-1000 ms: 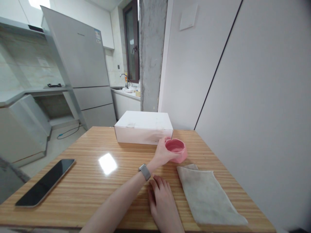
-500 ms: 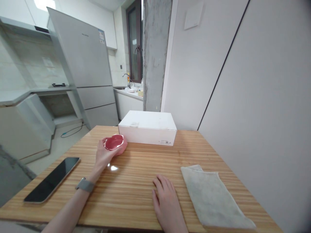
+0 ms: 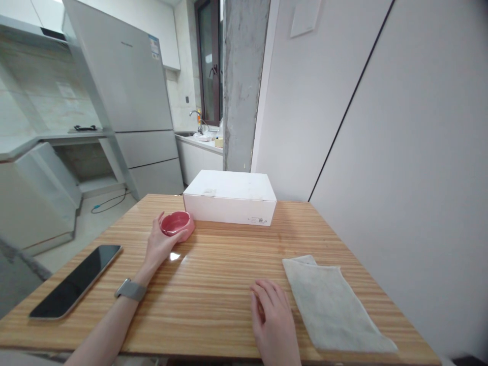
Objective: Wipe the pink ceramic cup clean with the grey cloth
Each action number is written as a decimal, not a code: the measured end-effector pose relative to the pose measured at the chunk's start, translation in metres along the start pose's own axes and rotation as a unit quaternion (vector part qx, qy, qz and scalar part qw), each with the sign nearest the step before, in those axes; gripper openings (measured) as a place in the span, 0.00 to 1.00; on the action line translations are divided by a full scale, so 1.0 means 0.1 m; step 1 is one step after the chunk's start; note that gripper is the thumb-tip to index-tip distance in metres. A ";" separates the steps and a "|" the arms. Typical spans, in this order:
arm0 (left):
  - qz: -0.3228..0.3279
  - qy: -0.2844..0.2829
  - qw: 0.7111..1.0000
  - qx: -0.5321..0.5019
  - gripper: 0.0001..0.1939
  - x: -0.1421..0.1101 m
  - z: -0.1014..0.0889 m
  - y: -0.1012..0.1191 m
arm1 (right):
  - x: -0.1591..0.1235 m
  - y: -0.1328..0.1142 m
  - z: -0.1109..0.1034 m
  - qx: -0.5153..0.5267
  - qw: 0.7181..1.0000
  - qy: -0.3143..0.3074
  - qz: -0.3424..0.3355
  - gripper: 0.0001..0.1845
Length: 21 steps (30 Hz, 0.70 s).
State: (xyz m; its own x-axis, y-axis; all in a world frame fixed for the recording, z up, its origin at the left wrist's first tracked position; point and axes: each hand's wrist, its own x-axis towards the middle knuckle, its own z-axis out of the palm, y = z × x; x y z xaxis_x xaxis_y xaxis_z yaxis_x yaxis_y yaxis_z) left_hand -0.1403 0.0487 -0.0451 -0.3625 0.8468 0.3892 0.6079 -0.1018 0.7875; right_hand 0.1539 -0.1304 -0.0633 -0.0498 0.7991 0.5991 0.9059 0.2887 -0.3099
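My left hand [image 3: 162, 240], a grey-banded watch [image 3: 130, 290] on its wrist, grips a small glossy pink bowl [image 3: 186, 233] from its left side. The thumb lies along the near side, while the other fingers are mostly hidden behind the bowl. This bowl has thick sides and stands upright by the near left corner of a white box [image 3: 229, 209]. My right hand [image 3: 272, 310] rests on the wooden table [image 3: 213, 274], fingers loosely bent and thumb apart, with nothing visible in it. Just right of that hand lies a folded grey-white cloth [image 3: 335, 305].
A black-screened phone [image 3: 76, 282] lies near the table's left edge. The white box stands at the far edge, before a grey concrete pillar [image 3: 244, 91]. A white wall [image 3: 400, 127] runs along the right; a fridge [image 3: 125, 76] stands beyond the table.
My right hand has shifted right, closer to the cloth, and its fingers are more bent. My left hand keeps its grip; the bowl looks more level. The view has shifted slightly.
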 end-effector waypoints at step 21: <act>-0.060 -0.471 0.832 -0.287 0.23 -1.79 0.06 1.31 | -0.26 -0.11 -0.16 -0.061 0.988 0.073 0.124 0.20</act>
State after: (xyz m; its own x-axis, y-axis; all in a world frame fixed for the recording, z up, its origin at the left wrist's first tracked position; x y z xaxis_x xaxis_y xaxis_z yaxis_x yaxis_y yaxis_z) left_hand 0.0087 -0.1126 -0.0143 0.4829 0.8746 -0.0437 0.0713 0.0105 0.9974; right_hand 0.1518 -0.1627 -0.0640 0.2331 0.7508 0.6180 0.9271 0.0202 -0.3742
